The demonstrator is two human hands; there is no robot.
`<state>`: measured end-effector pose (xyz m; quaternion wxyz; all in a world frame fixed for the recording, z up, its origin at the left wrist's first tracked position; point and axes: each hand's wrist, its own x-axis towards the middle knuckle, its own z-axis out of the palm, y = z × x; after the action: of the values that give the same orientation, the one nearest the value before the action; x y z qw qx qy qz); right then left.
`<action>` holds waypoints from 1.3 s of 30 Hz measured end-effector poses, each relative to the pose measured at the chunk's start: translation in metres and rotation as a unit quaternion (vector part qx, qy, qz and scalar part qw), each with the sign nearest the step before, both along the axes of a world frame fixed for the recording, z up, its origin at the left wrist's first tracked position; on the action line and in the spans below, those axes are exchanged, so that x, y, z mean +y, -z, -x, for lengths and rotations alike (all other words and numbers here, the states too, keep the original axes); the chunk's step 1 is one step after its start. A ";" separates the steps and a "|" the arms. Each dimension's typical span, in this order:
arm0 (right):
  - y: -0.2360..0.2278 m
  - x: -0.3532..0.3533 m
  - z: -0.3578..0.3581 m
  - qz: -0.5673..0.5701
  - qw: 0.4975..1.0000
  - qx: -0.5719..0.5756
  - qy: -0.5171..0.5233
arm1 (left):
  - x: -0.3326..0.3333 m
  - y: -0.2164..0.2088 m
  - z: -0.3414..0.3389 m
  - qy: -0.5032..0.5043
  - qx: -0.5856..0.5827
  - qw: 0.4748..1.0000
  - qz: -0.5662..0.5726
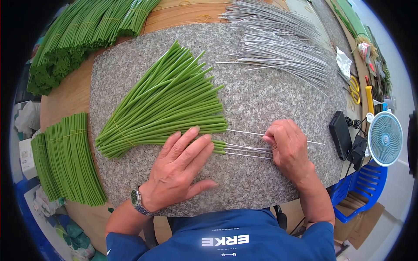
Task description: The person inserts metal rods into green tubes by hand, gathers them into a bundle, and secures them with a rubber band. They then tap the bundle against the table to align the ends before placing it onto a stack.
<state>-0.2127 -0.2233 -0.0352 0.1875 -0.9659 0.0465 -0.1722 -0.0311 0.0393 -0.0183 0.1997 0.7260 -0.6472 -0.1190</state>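
A fanned bundle of thin green plastic stems (170,102) lies on the speckled grey stone slab (257,187), tied near its left end with a rubber band (123,131). My left hand (176,167) rests flat across the lower stems, fingers spread and thumb apart. To the right of the bundle, my right hand (288,150) is closed in a pinch on a thin metal wire (246,132), which reaches from a stem's end to beyond the hand. Several more wires (248,151) stick out of the lower stems and run to that hand; its fingers partly hide their far ends.
Loose silvery wires (283,48) lie at the back right. Banded green stem bundles sit at the far left (91,32) and near left (72,156). Along the right edge are yellow-handled scissors (355,89), a black box (339,135), a small fan (385,138) and a blue plastic basket (361,191).
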 end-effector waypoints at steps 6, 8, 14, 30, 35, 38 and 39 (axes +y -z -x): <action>-0.004 0.002 0.001 0.010 1.000 0.006 0.001 | 0.001 0.001 0.000 -0.001 0.001 1.000 0.001; -0.005 0.003 0.001 0.015 1.000 0.007 0.002 | 0.000 0.001 0.000 -0.001 0.001 1.000 0.002; -0.005 0.007 0.004 0.007 1.000 0.002 0.008 | 0.000 0.000 0.000 -0.002 -0.001 1.000 0.003; -0.001 0.006 0.004 -0.015 1.000 0.003 0.016 | -0.001 0.001 0.000 0.000 0.000 1.000 0.005; -0.002 0.007 0.003 0.008 1.000 -0.009 0.013 | -0.001 0.000 0.000 0.000 0.004 1.000 0.002; -0.005 0.008 0.001 0.054 0.998 -0.020 0.008 | -0.001 0.001 0.000 0.000 0.004 1.000 0.001; -0.008 0.008 0.000 0.067 0.998 -0.023 0.002 | -0.001 0.000 0.000 0.000 0.004 1.000 0.002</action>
<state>-0.2127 -0.2149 -0.0277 0.1230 -0.9721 0.0330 -0.1971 -0.0311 0.0387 -0.0187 0.2036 0.7249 -0.6469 -0.1211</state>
